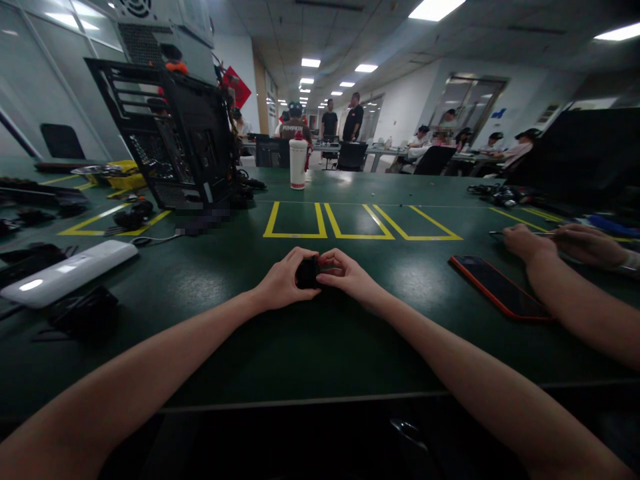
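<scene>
"As my head camera looks down on the green worktop, what do I have at the left edge?"

"A long white bar, with a blurred black clump just beside it, toward the near edge."

"Further in?"

"A black computer case stands toward the far left corner. Right of it, a white cup is upright near the far edge."

"And the hands I'm running?"

"Midway between the side edges, closer to the near one. My left hand is curled around a small black object, fingers above, thumb below. My right hand has its thumb and bent fingers pinching the right side."

"So both grasp it. Is it touching the worktop?"

"I can't tell from here, nor what it is."

"And rightward?"

"Yellow tape outlines just beyond my hands, then an orange-edged phone lying flat. By the right edge, a thin rod sticks out from a co-worker's hands."
</scene>
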`<action>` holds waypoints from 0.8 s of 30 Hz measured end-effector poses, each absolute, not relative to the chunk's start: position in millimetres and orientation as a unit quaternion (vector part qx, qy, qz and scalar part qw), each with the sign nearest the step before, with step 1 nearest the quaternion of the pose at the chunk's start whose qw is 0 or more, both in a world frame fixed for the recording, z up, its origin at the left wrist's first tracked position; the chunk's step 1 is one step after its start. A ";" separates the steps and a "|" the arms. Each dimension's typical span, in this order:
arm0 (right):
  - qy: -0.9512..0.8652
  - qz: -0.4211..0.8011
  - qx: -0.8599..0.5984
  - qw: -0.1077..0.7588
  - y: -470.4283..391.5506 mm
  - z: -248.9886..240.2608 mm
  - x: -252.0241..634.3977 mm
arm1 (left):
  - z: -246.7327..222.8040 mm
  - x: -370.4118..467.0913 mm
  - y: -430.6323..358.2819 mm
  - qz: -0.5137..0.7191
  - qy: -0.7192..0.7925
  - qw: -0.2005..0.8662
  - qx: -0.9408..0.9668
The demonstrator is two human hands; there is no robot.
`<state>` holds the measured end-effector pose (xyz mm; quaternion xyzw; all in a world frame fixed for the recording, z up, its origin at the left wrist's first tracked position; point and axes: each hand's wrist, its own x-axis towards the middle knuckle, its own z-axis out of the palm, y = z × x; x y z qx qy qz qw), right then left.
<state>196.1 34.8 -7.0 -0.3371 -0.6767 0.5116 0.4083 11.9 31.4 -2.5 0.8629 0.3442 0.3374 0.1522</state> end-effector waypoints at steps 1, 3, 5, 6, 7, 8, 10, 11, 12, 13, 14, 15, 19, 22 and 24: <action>-0.676 0.510 -0.342 0.407 34.5 -6.8 196.1 | -2.3 11.9 31.3 0.337 0.344 0.153 0.863; -0.670 0.506 -0.364 0.403 33.9 -6.7 195.6 | -2.2 11.9 31.2 0.336 0.343 0.155 0.863; -0.658 0.514 -0.382 0.396 33.6 -7.1 194.5 | -2.3 11.8 31.3 0.338 0.342 0.156 0.863; -0.652 0.520 -0.387 0.393 33.7 -7.4 194.0 | -2.4 11.7 31.3 0.338 0.342 0.156 0.863; -0.648 0.528 -0.387 0.390 33.9 -7.9 193.7 | -2.4 11.6 31.4 0.338 0.342 0.156 0.863; -0.647 0.533 -0.384 0.386 34.3 -8.4 193.7 | -2.3 11.5 31.4 0.338 0.341 0.155 0.863; -0.654 0.531 -0.377 0.384 35.3 -9.3 194.3 | -2.1 11.4 31.4 0.336 0.340 0.154 0.865; -0.661 0.525 -0.373 0.385 35.8 -9.5 194.8 | -2.0 11.4 31.5 0.335 0.341 0.154 0.865; -0.667 0.519 -0.366 0.389 36.3 -9.6 195.5 | -1.8 11.5 31.5 0.336 0.341 0.152 0.865; -0.672 0.515 -0.357 0.394 36.5 -9.4 196.1 | -1.8 11.6 31.6 0.337 0.341 0.152 0.865; -0.676 0.513 -0.348 0.399 36.6 -9.2 196.5 | -1.8 11.7 31.7 0.337 0.340 0.151 0.864; -0.677 0.515 -0.338 0.403 36.6 -8.8 196.8 | -1.9 11.9 31.8 0.338 0.340 0.152 0.864; -0.664 0.518 -0.358 0.403 35.9 -8.1 196.0 | -2.8 11.9 32.0 0.340 0.342 0.154 0.862; -0.659 0.514 -0.386 0.391 35.8 -8.7 194.5 | -3.3 11.7 32.2 0.339 0.339 0.157 0.863; -0.664 0.516 -0.382 0.383 35.7 -8.7 194.2 | -3.4 11.9 32.2 0.340 0.340 0.159 0.862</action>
